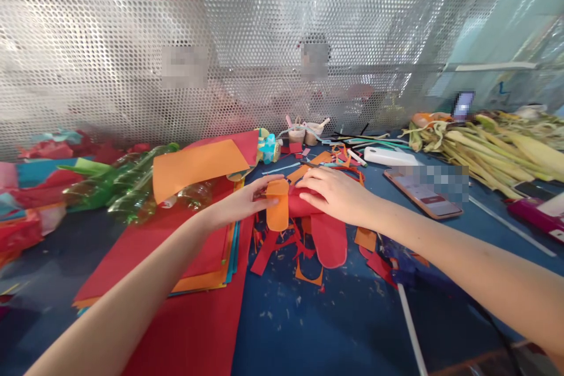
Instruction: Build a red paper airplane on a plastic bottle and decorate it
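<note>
L hand (247, 198) is pinching the rounded orange paper (277, 218) over scraps (264, 255) on the blue surface (282, 329); R hand (337, 192) is resting on the red paper (329, 241) just beside it, can't tell if clamped; phone (418, 191) is lying nr R forearm.

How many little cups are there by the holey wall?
2: a small pale cup, and another small pale cup just right of it, before the perforated metal sheet. Others may be hidden.
</note>
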`<state>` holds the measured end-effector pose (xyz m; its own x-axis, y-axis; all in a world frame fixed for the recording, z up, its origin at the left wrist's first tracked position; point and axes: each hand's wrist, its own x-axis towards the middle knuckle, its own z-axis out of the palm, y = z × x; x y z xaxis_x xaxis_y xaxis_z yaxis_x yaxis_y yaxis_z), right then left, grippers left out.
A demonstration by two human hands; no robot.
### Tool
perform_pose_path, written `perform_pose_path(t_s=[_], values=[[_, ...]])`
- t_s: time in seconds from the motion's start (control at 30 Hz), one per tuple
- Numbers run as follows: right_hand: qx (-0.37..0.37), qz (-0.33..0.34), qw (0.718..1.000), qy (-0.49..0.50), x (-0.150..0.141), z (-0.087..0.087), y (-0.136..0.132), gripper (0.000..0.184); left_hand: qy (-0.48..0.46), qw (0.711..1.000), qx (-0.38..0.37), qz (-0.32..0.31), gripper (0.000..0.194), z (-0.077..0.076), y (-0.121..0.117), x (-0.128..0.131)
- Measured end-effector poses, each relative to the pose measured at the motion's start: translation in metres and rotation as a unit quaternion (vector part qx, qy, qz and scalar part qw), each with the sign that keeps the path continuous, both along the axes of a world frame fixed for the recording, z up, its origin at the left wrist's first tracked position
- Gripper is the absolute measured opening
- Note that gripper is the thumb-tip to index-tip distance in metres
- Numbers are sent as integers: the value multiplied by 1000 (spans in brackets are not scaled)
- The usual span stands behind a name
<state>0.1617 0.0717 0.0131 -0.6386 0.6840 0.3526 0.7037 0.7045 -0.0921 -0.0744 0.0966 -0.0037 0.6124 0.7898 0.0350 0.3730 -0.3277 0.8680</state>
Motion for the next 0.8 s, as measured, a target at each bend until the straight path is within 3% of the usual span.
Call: perform_pose_path(t_s=[0.2,0.47,0.8], values=[[0,-17,999,41,-3,-2,5,18,-32,999,3,40,35,-5,0,5],[-55,-12,994,97,-15,-8,22,4,-41,997,0,58,33,-8,-1,7],[-64,-18,992,108,-10,-5,21,2,-45,995,-14,84,32,-9,-2,10]])
